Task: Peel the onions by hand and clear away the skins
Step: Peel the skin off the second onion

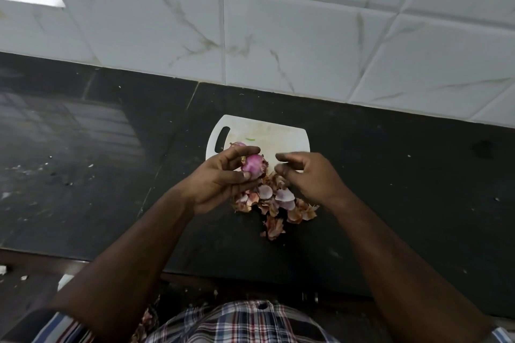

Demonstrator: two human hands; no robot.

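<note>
The countertop [83, 147] is showing as dark polished stone, glossy at the left of the frame where it is reflecting light, and flecked with pale crumbs. The wall tiles [278, 22], filling the upper part of the frame, are appearing smooth and semi-gloss, white with grey-brown marble veining. The chopping board [278, 133] at centre is looking like matt white plastic, faintly stained. The onion [252, 166], gripped by the left hand [220, 184], is presenting a smooth, slightly shiny purple surface. The skins [276, 203] heaped below it are looking dry, papery and crinkled, brown and pale pink. The shirt [245, 323] at the bottom edge is showing as woven checked cloth.
</note>
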